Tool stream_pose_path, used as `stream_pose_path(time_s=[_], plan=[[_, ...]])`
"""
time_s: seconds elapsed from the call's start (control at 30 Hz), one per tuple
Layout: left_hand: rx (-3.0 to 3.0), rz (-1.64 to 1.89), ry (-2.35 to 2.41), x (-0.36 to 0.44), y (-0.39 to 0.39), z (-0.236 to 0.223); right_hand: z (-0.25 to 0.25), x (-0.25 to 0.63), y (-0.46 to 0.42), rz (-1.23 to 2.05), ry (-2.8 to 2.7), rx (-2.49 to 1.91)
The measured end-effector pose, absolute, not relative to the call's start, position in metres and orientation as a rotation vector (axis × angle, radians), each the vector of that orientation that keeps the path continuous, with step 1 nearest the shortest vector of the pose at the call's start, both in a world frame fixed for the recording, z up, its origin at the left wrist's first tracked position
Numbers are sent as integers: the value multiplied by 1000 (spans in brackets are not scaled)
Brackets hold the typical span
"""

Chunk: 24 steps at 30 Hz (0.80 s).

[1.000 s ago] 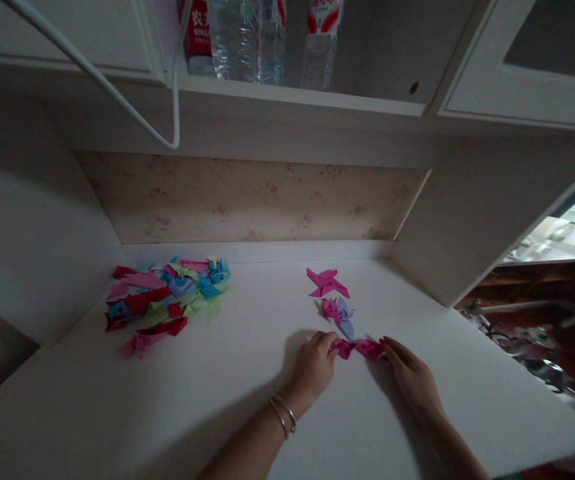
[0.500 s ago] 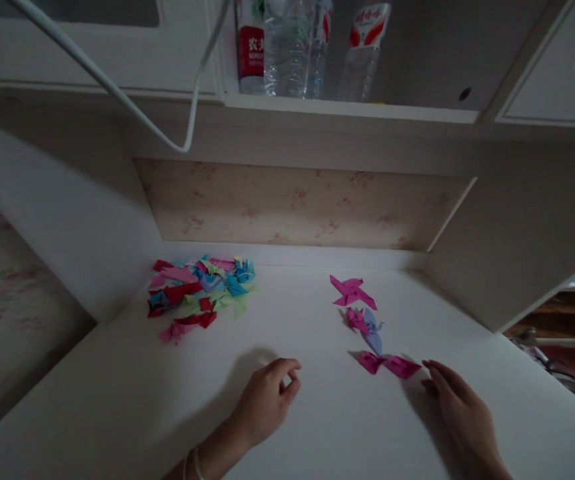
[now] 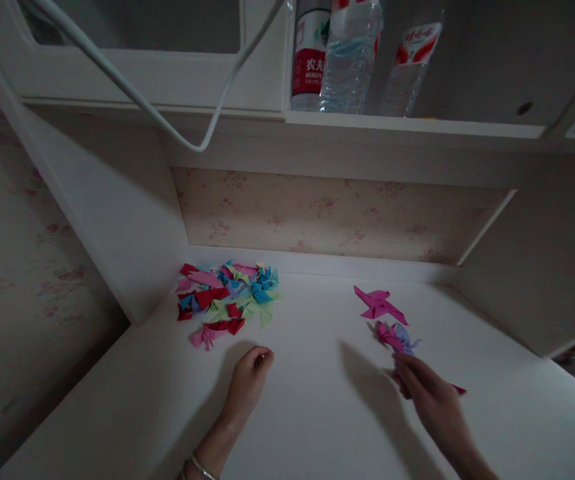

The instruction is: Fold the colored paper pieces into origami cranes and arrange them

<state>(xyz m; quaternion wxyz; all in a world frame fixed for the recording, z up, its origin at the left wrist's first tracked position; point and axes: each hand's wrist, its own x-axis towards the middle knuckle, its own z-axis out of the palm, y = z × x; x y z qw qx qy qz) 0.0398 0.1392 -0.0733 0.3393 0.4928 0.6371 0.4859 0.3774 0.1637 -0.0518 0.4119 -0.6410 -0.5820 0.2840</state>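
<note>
My right hand (image 3: 430, 395) is over the right-hand group of folded papers, its fingertips pinched together beside a lavender origami piece (image 3: 407, 339). Whatever those fingers may grip is hidden. Beneath this hand lies a bow-shaped magenta origami piece, mostly covered, with one tip (image 3: 460, 389) showing to the right. A crumpled-looking magenta piece (image 3: 390, 335) touches the lavender one, and a magenta paper pinwheel (image 3: 378, 304) rests behind them. My left hand (image 3: 248, 380), with bracelets at the wrist, is curled closed in front of a colourful origami pile (image 3: 230, 297); nothing shows in it.
The white tabletop (image 3: 307, 413) meets a floral back panel (image 3: 317, 210). Above hangs a cabinet shelf (image 3: 417, 127) with plastic bottles (image 3: 350, 67). A white cable (image 3: 142, 103) loops down at upper left. Side panels (image 3: 112, 220) flank the desk.
My right hand has moved left from the bow's right end, now covering most of it. My left hand's fingers have closed further, and it sits nearer the pile. The view has shifted left.
</note>
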Motion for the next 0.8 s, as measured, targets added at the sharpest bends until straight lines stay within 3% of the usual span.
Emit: stream_pose_path(time_s=[0.13, 0.37, 0.6, 0.8], plan=[[1249, 1334, 1694, 28, 139, -77, -36, 269, 197, 1089, -1941, -1231], [1573, 1251, 2257, -15, 144, -80, -55, 131, 223, 1199, -2137, -991], [1901, 719, 2601, -22, 167, -70, -73, 132, 179, 1206, -2075, -993], [1919, 743, 2544, -18, 166, -61, -83, 187, 137, 1334, -1906, -1126]])
